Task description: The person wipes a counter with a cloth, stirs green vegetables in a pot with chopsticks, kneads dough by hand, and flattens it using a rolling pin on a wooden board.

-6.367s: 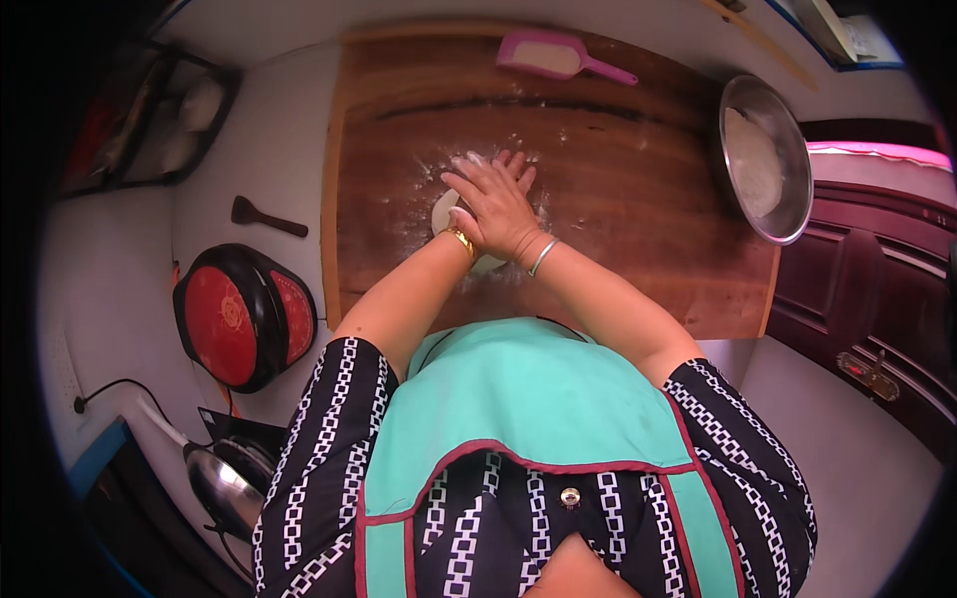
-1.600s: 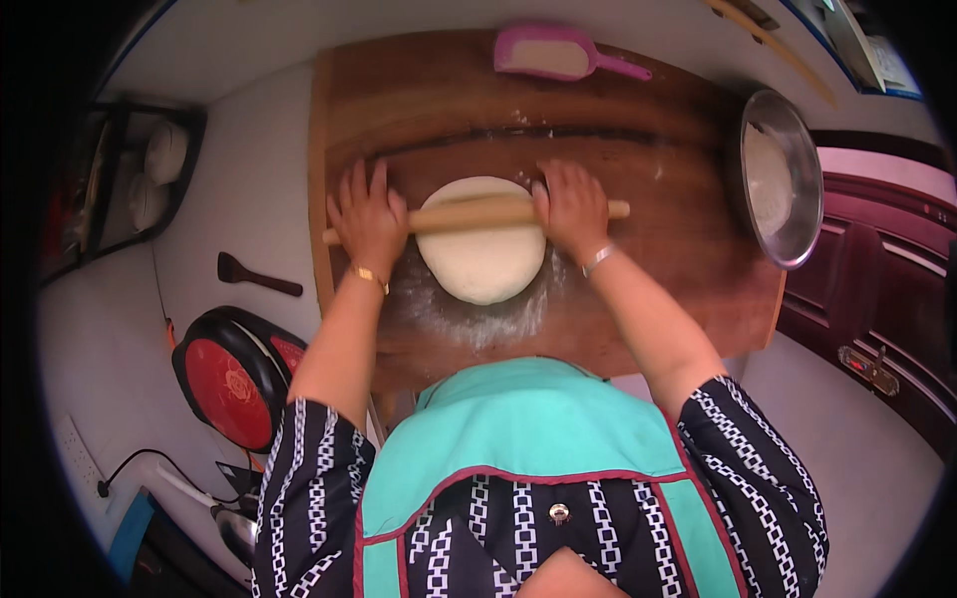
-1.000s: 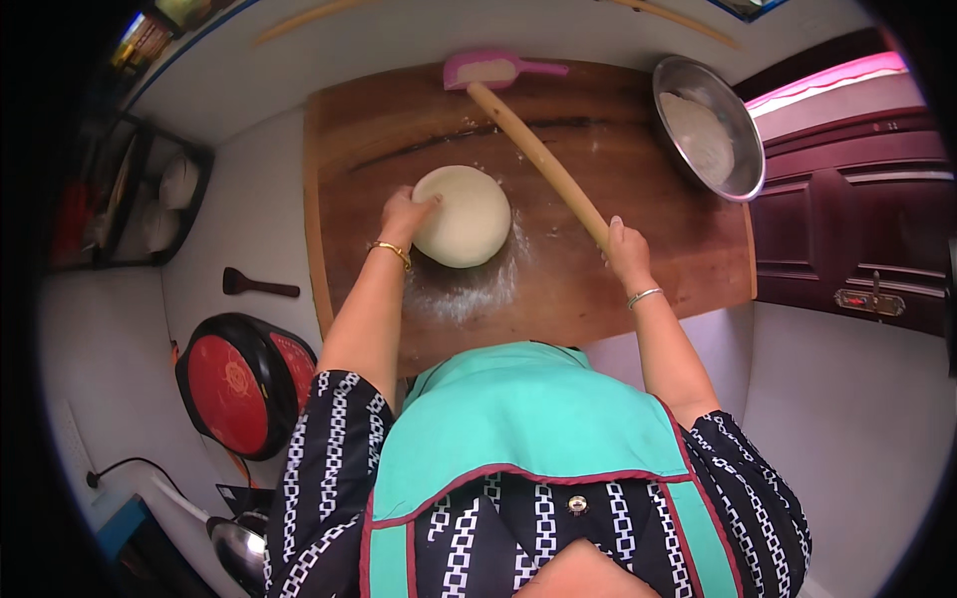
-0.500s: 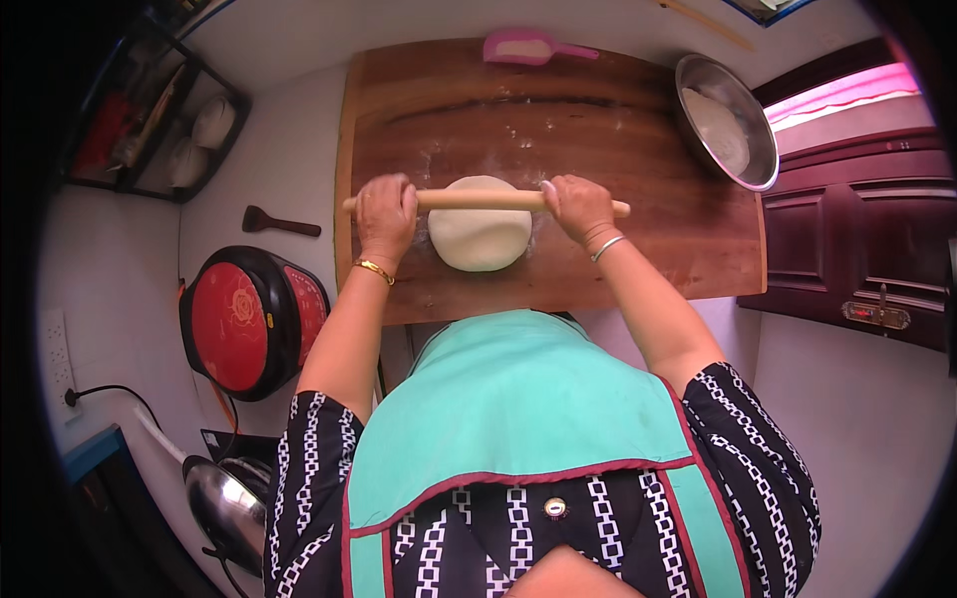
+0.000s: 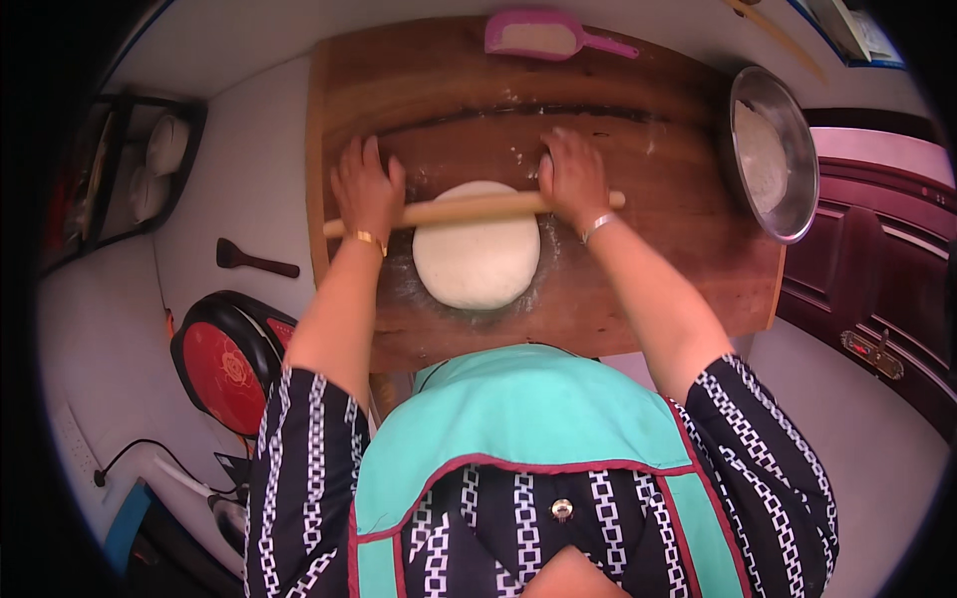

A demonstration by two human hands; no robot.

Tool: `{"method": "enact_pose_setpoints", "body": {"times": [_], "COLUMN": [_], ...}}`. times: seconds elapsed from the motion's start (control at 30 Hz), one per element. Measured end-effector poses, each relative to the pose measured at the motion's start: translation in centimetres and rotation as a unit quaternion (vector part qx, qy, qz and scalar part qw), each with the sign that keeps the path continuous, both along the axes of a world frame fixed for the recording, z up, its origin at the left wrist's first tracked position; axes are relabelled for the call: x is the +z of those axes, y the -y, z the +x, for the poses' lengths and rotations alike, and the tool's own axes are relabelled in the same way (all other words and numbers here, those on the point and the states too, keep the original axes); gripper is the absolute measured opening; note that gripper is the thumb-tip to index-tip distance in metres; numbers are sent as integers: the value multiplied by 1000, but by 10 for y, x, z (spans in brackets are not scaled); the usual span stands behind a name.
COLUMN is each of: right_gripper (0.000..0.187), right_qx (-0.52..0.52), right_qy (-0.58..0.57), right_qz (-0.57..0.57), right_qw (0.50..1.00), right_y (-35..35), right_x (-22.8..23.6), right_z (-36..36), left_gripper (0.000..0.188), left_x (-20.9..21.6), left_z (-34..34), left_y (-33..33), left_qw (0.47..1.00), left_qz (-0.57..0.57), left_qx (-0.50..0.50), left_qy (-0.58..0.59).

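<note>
A round white slab of dough point(image 5: 477, 264) lies on a floured wooden board point(image 5: 658, 289). Across its far part rests a pale wooden rolling pin point(image 5: 469, 207). My left hand point(image 5: 367, 186) lies over the pin's left part, palm down, fingers stretched out and apart, pointing away from me. Over the right part, my right hand point(image 5: 575, 179) lies likewise, its fingers extended past the pin. The pin runs beneath both palms near the wrists, and both its ends show beyond my hands.
A pink scoop of flour point(image 5: 538, 38) lies at the board's far edge. At the right stands a steel bowl point(image 5: 776, 149) with flour in it. Left of the board are a dark spatula point(image 5: 256, 259) and a red and black electric appliance point(image 5: 224, 369).
My fingers have gone from wrapped round the rolling pin to stretched out over it, and the pin now lies nearer my wrists. The dough looks wider. The whole view has shifted.
</note>
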State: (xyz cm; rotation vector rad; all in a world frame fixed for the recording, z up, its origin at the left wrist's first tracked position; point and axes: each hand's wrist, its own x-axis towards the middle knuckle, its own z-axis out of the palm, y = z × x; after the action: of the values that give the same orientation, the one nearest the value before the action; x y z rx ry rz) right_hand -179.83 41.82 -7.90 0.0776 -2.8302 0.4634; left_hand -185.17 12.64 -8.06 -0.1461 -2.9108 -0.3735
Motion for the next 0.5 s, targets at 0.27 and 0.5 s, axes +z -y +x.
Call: {"method": "enact_pose_setpoints", "body": {"times": [0.27, 0.5], "right_gripper": [36, 25], "right_qx": [47, -6], "right_qy": [-3, 15], "right_qz": [57, -30], "right_qw": [997, 999], "right_y": [8, -9], "right_x": [4, 9], "right_z": [76, -65], "left_gripper": [42, 37], "left_x": [-3, -1], "left_z": [77, -39], "left_y": [8, -1], "left_qw": [999, 999], "left_qz": [-36, 9], "left_qx": [-36, -18], "left_qy": [12, -39]}}
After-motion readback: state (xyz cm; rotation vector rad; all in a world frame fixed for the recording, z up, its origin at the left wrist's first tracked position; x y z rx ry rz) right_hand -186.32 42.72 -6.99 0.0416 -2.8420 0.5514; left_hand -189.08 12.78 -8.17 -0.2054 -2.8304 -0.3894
